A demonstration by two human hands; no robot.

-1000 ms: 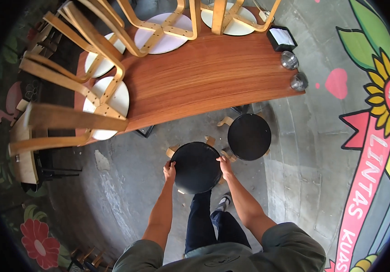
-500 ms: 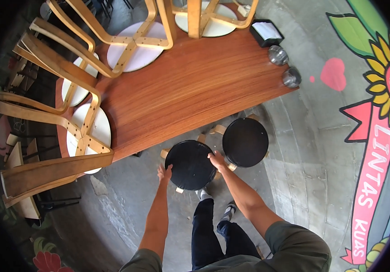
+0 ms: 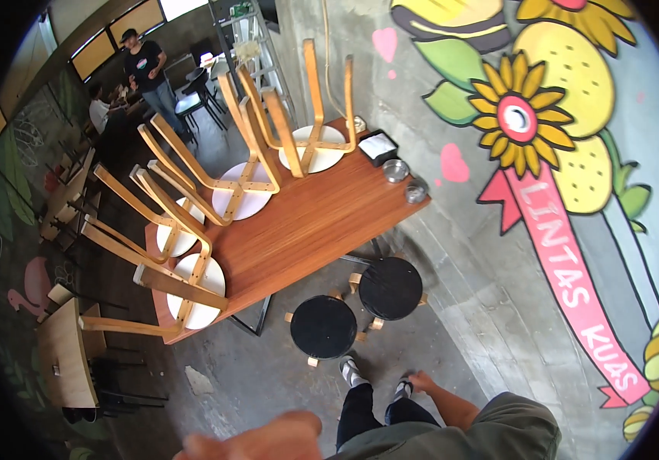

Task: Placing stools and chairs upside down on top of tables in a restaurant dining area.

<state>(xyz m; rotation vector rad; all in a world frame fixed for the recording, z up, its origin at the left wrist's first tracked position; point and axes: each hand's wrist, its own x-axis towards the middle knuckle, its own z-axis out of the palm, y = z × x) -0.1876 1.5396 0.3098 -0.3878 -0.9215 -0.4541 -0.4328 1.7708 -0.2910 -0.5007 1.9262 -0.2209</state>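
Note:
Two round stools with black seats and light wooden legs stand upright on the floor: a nearer black stool [image 3: 323, 327] and a second black stool [image 3: 391, 288] just right of it. Both hands are off the stools. My right hand [image 3: 420, 382] hangs low beside my legs, its fingers loosely apart and nothing in them. Close at the lower edge my left hand [image 3: 268, 438] is blurred and partly cut off, so its finger pose is unclear. Beyond the stools is a brown wooden table [image 3: 299, 230].
Upturned stools with pale seats, including a white-seated stool [image 3: 205, 307], rest on the tabletop. A black napkin box [image 3: 379, 147] and a glass ashtray [image 3: 416, 191] sit at its right end. A painted concrete wall [image 3: 452, 253] borders the right. A person [image 3: 145, 69] stands far back, near a ladder [image 3: 264, 61].
Both hands have let go of the nearer black stool. My left hand has come up toward me; my right has dropped back near my legs. The view has tilted up, showing more room.

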